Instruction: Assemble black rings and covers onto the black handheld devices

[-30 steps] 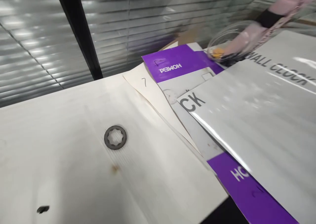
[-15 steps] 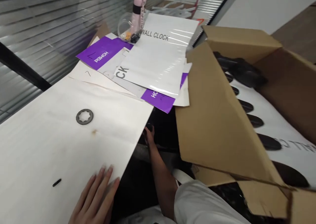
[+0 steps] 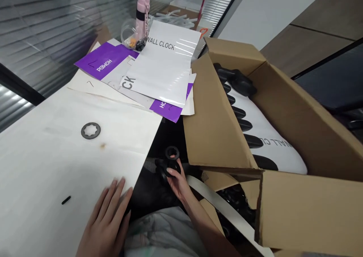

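My left hand (image 3: pixel 103 219) lies flat on the white tabletop (image 3: pixel 42 162), fingers stretched toward its right edge. Beyond the fingertips rests a flat dark ring (image 3: pixel 83 131) with a notched inner edge. A short black rod (image 3: pixel 66 200) lies left of the hand. Below table height, right of the edge, my right hand (image 3: pixel 180 181) is closed around several black plastic parts (image 3: pixel 161 170). One of them, a black ring (image 3: pixel 168 152), faces up at the fingertips; the shapes of the others are partly hidden by the fingers and the dark background.
White and purple printed sheets (image 3: pixel 159 68) overlap at the table's far end, beside a pink bottle (image 3: pixel 142 11) and a clear container (image 3: pixel 126 36). An open cardboard box (image 3: pixel 215 124) at right holds black parts and a "WALL CLOCK" bag (image 3: pixel 263 128). A pale strip (image 3: pixel 221 204) crosses below it.
My right hand has come up from the dark space beside the table, and black parts now show in it. My left hand stays flat on the table. The view has turned to the right.
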Motion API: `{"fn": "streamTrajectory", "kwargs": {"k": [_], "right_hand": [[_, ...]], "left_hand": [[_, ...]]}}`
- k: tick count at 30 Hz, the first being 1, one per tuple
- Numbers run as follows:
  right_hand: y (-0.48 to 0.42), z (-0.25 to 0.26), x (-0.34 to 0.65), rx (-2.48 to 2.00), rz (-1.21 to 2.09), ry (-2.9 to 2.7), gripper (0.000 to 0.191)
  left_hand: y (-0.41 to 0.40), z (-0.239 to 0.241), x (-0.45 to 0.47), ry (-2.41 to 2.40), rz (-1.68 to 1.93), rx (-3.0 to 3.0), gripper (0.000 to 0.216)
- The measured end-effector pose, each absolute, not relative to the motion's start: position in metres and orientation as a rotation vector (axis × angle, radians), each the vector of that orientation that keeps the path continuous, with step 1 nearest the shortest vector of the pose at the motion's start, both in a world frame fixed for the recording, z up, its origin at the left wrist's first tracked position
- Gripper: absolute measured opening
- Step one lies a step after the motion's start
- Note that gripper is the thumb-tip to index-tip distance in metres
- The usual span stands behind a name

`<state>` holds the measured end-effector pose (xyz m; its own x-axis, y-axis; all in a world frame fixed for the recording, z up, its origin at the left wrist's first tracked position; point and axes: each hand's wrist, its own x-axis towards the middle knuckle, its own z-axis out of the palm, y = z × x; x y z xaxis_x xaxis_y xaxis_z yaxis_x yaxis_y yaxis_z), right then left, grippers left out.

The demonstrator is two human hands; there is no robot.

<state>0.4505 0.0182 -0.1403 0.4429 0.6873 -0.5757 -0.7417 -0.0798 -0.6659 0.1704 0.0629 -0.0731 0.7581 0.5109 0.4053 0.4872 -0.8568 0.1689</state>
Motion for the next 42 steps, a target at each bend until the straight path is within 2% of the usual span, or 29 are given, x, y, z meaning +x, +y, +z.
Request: {"fn": "streamTrajectory", "kwargs": {"k": [3, 6, 10, 13, 16, 19, 24, 27, 33, 42], "right_hand": [[-0.022, -0.115, 0.441, -1.15, 1.235, -0.014, 0.062], [-0.054, -0.095, 0.432, -1.194, 1.272, -0.041, 0.069], [-0.061, -0.071, 0.437, -1.247, 1.259, -0.13, 0.075], [-0.014, -0.05, 0.461, -1.215, 1.231, -0.409, 0.073], [0.08, -0.026, 0.483, -1.117, 1.134, -0.7, 0.065], [0.187, -0.008, 0.482, -1.079, 1.099, -0.942, 0.074], [0.296, -0.004, 0.456, -1.329, 0.999, -1.35, 0.065], [0.315, -0.011, 0.448, -1.601, 0.868, -1.849, 0.061], [0.321, -0.008, 0.432, -1.978, 0.684, -2.366, 0.087], [0.344, 0.036, 0.434, -1.856, 0.985, -2.563, 0.087]], "left_hand": [[0.06, -0.066, 0.175, 0.872, 0.711, 2.838, 0.042], [0.061, -0.061, 0.179, 0.908, 0.728, 2.777, 0.041], [0.062, -0.062, 0.184, 0.919, 0.77, 2.759, 0.041], [0.062, -0.067, 0.188, 0.966, 0.824, 2.773, 0.044], [0.064, -0.071, 0.192, 1.019, 0.888, 2.791, 0.046], [0.067, -0.072, 0.193, 1.003, 0.924, 2.798, 0.05], [0.066, -0.081, 0.196, 0.966, 0.849, 2.689, 0.054], [0.062, -0.091, 0.199, 0.961, 0.767, 2.611, 0.052], [0.057, -0.098, 0.202, 0.936, 0.694, 2.57, 0.051], [0.059, -0.089, 0.194, 0.899, 0.618, 2.48, 0.055]]}}
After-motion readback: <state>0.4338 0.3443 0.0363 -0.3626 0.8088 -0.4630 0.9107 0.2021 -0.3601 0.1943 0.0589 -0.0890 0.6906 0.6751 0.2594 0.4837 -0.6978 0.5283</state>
